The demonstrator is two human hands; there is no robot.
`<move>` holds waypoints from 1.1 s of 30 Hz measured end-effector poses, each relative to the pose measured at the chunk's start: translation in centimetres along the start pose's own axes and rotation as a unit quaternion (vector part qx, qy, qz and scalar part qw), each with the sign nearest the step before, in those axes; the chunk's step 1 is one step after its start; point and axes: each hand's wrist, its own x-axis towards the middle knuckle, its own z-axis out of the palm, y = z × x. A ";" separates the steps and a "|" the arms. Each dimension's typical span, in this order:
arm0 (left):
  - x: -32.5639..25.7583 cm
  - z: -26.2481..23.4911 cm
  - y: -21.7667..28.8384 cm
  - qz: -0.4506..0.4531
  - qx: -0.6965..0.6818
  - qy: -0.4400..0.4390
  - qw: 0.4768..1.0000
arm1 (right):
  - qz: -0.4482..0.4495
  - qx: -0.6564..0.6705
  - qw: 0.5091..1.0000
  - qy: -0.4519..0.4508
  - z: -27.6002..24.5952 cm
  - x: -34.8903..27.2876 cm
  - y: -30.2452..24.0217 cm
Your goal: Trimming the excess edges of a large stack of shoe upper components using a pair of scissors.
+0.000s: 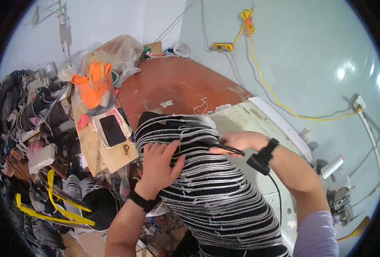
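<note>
A long overlapping pile of black fabric pieces with white edging (224, 201) runs from the middle of the view to the lower right. My left hand (160, 167) rests on the pile's left side, fingers spread and thumb apart from the index finger. Across the pile, my right hand (241, 141) is closed around black-handled scissors (228, 148), whose tips point left over the upper pieces. Their blades are partly blurred against the fabric. A black band is on each wrist, and a cable hangs from the right one.
Left of the pile, a wooden board (89, 145) bears a dark phone (112, 130) and a clear bag with orange cloth (96, 88). Heaped dark fabric (35, 103) and yellow straps (53, 210) lie farther left. A yellow cable (267, 85) runs along the right wall.
</note>
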 end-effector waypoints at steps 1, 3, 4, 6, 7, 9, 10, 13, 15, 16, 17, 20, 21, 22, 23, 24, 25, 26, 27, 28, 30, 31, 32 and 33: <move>-0.3 0.0 -0.3 0.019 0.023 0.012 0.999 | -0.014 -0.016 0.999 0.033 -0.1 -1.2 0.4; -0.6 0.1 -0.4 0.033 0.041 0.023 0.998 | -0.006 0.003 0.998 0.061 -0.9 -5.1 1.0; -0.5 0.0 -0.1 0.031 0.035 0.023 0.999 | 0.015 0.016 0.999 0.028 -1.9 -7.3 0.9; -0.7 -0.3 0.1 -0.004 0.068 -0.008 0.998 | 0.005 0.025 1.000 -0.006 -3.1 -9.7 1.2; -0.5 -0.2 0.2 -0.004 0.075 -0.002 0.997 | 0.007 0.026 1.000 -0.006 -3.1 -9.6 1.1; -0.3 -0.4 0.3 0.027 0.087 0.013 0.996 | 0.053 0.073 0.996 -0.023 -2.9 -8.5 0.8; 0.0 -0.5 0.2 0.061 0.100 0.031 0.993 | 0.051 0.073 0.996 -0.021 -2.7 -7.6 0.2; 0.8 0.0 0.4 0.087 0.073 0.032 0.993 | 0.013 0.050 0.998 -0.027 -1.8 -3.3 -1.2; 0.3 -0.1 0.4 0.073 0.081 0.014 0.994 | 0.016 0.003 1.000 -0.018 -0.9 0.1 -3.1; 0.3 0.0 0.3 0.061 0.080 -0.002 0.995 | 0.047 -0.061 0.997 0.002 -0.7 1.0 -3.9; 0.3 0.0 0.3 0.059 0.081 -0.008 0.995 | 0.054 -0.062 0.997 0.010 -0.5 1.9 -3.5; 0.0 0.0 0.2 0.057 0.099 -0.004 0.993 | -0.002 -0.049 0.996 0.077 -0.1 0.0 -2.0; -0.2 0.2 -0.1 0.058 0.097 0.021 0.993 | -0.092 -0.017 0.991 0.096 0.1 -1.8 -1.4; 0.1 0.2 0.1 0.056 0.091 0.022 0.994 | -0.063 -0.064 0.992 0.093 -0.5 -3.1 0.1; 0.1 0.2 0.2 0.036 0.096 0.006 0.995 | -0.003 -0.028 0.998 0.060 -1.5 -5.8 -0.9; 0.0 -0.1 0.3 0.018 0.102 -0.010 0.995 | 0.017 0.005 1.000 0.023 -2.2 -7.7 -0.9; 0.2 0.0 0.1 0.023 0.096 -0.005 0.995 | 0.005 0.032 0.999 -0.008 -2.6 -8.7 0.0; 0.0 0.0 0.0 0.022 0.095 -0.006 0.995 | -0.010 0.060 0.997 -0.040 -2.9 -9.2 0.6; -0.2 -0.1 -0.1 0.017 0.100 -0.019 0.995 | -0.011 0.061 0.997 -0.042 -3.0 -8.6 0.5; -0.1 -0.1 -0.1 0.018 0.102 -0.033 0.994 | 0.011 0.078 0.995 -0.061 -2.8 -7.7 0.3; -0.1 0.1 0.1 0.019 0.085 -0.012 0.996 | 0.029 0.047 0.995 -0.078 -2.5 -5.1 -0.7; 0.1 0.0 0.3 0.017 0.066 0.011 0.998 | 0.038 0.084 0.992 -0.089 -2.3 -3.3 -1.2; 0.3 0.0 0.5 0.023 0.068 0.012 0.997 | 0.010 0.121 0.987 -0.103 -1.7 -0.6 -0.6; 0.4 0.1 0.8 0.016 0.078 -0.002 0.997 | 0.019 0.097 0.994 -0.040 -1.3 0.7 -1.6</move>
